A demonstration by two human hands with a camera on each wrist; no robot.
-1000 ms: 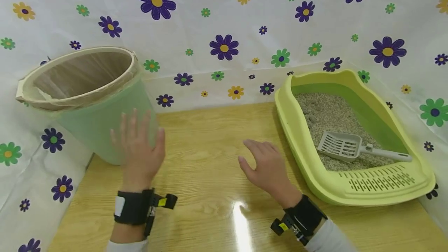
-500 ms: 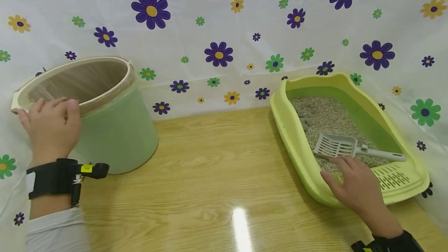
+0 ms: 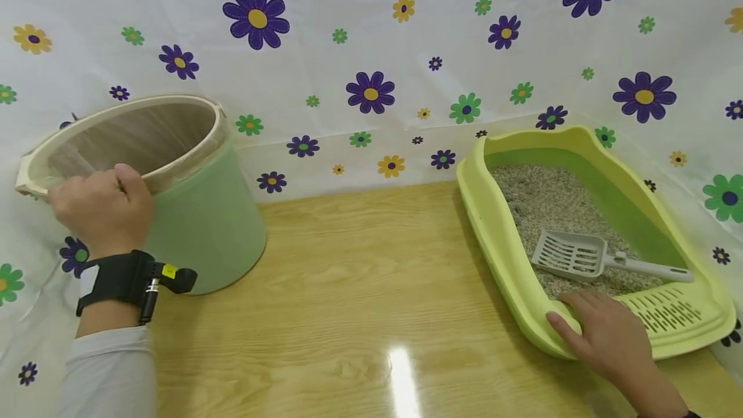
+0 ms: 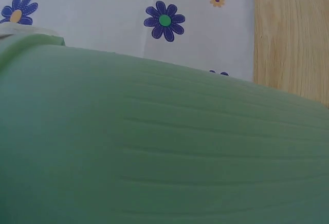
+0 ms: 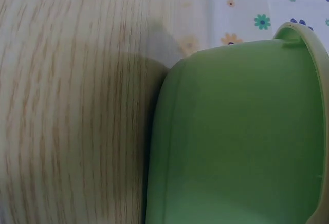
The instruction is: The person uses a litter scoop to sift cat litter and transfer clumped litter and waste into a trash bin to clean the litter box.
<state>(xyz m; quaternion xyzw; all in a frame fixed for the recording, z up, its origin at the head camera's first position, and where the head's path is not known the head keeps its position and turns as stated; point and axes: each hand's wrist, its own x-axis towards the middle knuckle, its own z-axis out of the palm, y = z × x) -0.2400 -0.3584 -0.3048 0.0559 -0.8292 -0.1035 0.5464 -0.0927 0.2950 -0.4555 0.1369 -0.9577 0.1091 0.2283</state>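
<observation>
At the left of the head view stands a pale green trash can [image 3: 211, 224] with a cream rim ring and a clear bag liner [image 3: 157, 131]. My left hand [image 3: 107, 211] grips its near rim, fingers curled over the edge. The can's ribbed side [image 4: 180, 147] fills most of the left wrist view. On the right is a yellow-green litter box [image 3: 493, 237] holding grey-brown litter [image 3: 540, 189]. My right hand [image 3: 612, 334] holds the box's near left rim, fingers over the inside and thumb outside. The box's outer wall [image 5: 236, 131] shows in the right wrist view; neither wrist view shows a hand.
A grey slotted litter scoop [image 3: 571, 255] lies on the litter, its handle resting toward the box's right rim. Both containers stand on a wooden table [image 3: 348, 263]. White flower-patterned sheeting [image 3: 325, 69] rises behind the table and along its sides.
Both hands have moved apart from over the table. The left went to the trash can's rim and curled round it; the right went to the litter box's near rim and took hold.
</observation>
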